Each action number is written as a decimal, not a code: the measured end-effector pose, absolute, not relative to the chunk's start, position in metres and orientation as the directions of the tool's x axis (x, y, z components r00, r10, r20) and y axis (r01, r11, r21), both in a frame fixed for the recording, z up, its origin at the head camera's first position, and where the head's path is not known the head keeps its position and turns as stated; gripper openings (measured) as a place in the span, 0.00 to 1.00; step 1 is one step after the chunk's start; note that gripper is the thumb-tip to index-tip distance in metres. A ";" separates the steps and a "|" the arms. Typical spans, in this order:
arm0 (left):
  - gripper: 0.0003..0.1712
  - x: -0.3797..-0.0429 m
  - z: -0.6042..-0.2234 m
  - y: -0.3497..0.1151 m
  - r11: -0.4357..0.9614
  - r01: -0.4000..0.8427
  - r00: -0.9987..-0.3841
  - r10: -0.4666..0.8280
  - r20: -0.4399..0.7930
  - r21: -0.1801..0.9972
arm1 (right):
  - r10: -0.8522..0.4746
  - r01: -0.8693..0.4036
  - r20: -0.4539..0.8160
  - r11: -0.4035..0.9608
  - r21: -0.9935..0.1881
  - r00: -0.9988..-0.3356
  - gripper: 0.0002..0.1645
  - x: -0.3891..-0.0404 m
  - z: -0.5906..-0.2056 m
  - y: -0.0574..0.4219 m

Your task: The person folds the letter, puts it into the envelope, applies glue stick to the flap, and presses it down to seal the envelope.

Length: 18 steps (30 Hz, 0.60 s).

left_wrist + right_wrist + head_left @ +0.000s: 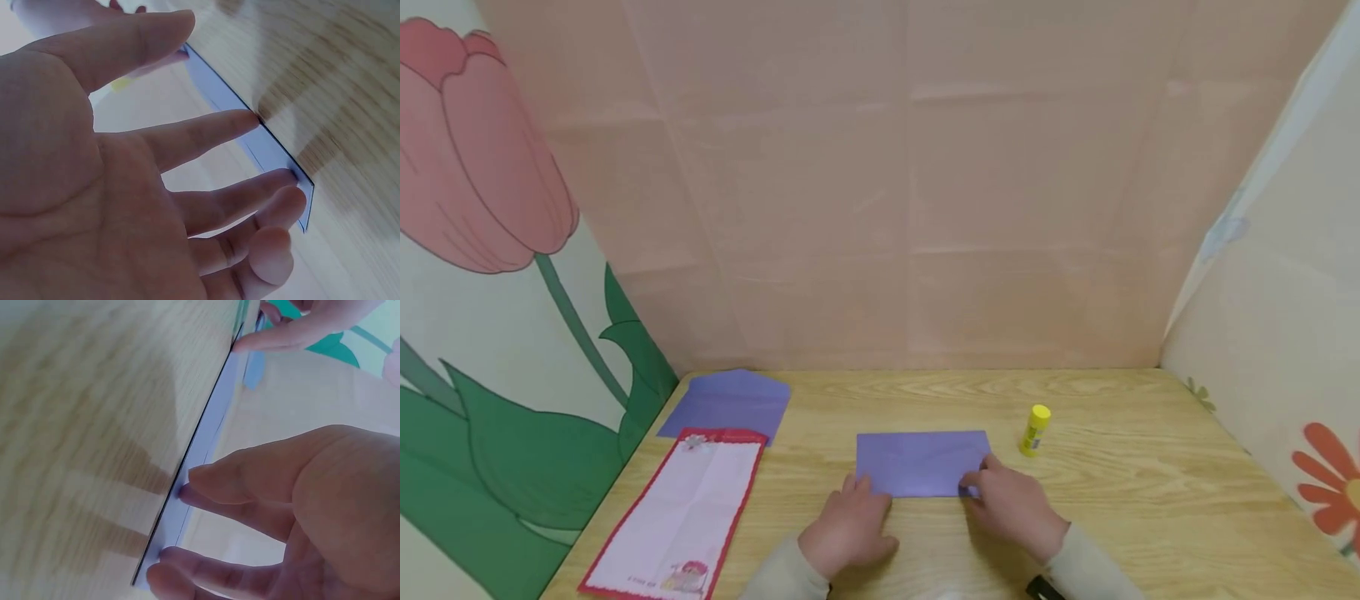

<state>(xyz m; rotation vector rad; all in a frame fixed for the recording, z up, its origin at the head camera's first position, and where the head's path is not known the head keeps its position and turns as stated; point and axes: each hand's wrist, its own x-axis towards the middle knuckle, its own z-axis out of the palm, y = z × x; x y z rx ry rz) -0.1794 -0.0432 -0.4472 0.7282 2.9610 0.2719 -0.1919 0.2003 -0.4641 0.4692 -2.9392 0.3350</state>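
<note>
A flat purple envelope (pixel 917 458) lies on the wooden table in front of me, its long near edge facing me. My left hand (pixel 853 523) rests its fingertips on the near left corner; in the left wrist view its fingers (pixel 206 137) are stretched out and the thumb stands off the paper. At the near right corner my right hand (pixel 1011 508) touches the envelope with slightly bent fingertips. The right wrist view shows that hand's thumb (pixel 231 478) close to the index fingertip, over the edge.
A yellow glue stick (pixel 1035 430) stands upright to the right of the envelope. On the left, a white letter sheet (pixel 681 508) with a red border partly overlaps another purple envelope (pixel 730 398). A pinkish sheet (pixel 910 208) hangs behind the table.
</note>
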 end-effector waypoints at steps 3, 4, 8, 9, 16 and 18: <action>0.25 -0.176 -0.447 -0.045 0.872 0.448 -0.885 0.464 -0.041 0.196 | -0.284 -0.318 0.191 0.932 -0.175 -0.940 0.11 -0.186 -0.463 0.205; 0.26 -0.176 -0.447 -0.046 0.873 0.445 -0.886 0.462 -0.044 0.200 | -0.284 -0.317 0.196 0.933 -0.169 -0.939 0.11 -0.185 -0.463 0.206; 0.29 -0.175 -0.448 -0.047 0.874 0.441 -0.889 0.457 -0.036 0.204 | -0.288 -0.324 0.217 0.933 -0.154 -0.933 0.10 -0.181 -0.464 0.208; 0.29 -0.175 -0.448 -0.047 0.874 0.442 -0.889 0.457 -0.034 0.202 | -0.287 -0.324 0.219 0.933 -0.156 -0.933 0.10 -0.181 -0.464 0.208; 0.30 -0.179 -0.452 -0.048 0.877 0.436 -0.893 0.449 -0.023 0.199 | -0.287 -0.329 0.225 0.927 -0.179 -0.931 0.11 -0.183 -0.466 0.208; 0.29 -0.181 -0.452 -0.048 0.880 0.431 -0.896 0.443 -0.021 0.198 | -0.284 -0.325 0.219 0.927 -0.185 -0.933 0.12 -0.185 -0.467 0.207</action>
